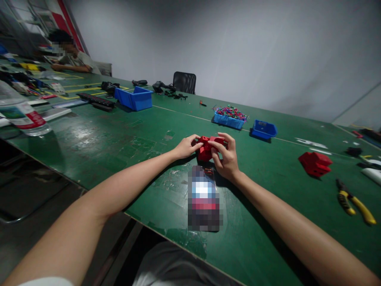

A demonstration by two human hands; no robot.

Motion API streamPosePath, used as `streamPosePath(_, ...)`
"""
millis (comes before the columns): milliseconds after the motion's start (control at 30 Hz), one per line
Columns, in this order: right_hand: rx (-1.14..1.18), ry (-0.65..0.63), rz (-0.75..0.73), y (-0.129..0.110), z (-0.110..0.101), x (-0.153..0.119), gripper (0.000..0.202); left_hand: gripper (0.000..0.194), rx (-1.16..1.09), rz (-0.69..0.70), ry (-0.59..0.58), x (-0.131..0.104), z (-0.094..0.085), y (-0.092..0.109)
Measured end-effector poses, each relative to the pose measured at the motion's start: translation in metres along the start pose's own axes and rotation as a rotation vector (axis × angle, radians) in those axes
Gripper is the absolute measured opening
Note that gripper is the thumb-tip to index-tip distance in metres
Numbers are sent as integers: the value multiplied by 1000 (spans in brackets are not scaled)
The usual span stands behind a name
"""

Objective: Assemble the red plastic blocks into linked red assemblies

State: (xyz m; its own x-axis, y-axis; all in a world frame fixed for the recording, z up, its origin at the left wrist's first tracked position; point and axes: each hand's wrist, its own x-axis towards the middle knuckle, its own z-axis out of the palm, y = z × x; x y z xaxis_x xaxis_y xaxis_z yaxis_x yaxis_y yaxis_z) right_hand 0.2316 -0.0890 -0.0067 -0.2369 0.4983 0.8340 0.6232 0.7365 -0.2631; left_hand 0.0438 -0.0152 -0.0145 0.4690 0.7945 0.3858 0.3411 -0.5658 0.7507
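Hands meet on red block at mid-table

Green table (125, 155) fills my view, its near edge running diagonally below my forearms, with bare surface open left of the work. A blue bin (135, 98) sits far left, another blue tray of coloured bits (229, 118) beyond the hands, and a second red part (314, 163) lies well apart to the right, near yellow-handled pliers (355, 202). The red block (207, 147) rests between both hands, its long axis running left to right. My left hand (186, 147) pinches its left end; my right hand (226, 158) pinches the top right, fingers curled over. Both are equally near.
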Motion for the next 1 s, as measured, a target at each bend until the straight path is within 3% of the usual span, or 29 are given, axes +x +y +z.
streamPosePath(433,-89,171,-114,-1,-2,5,26,35,-15,-8,-2,-1,0,0)
streamPosePath(800,-33,204,-42,4,0,4,38,38,-8,-25,-9,-1,0,2)
streamPosePath(1000,-78,212,-74,5,-1,5,21,38,-12,-25,-11,-2,-1,3)
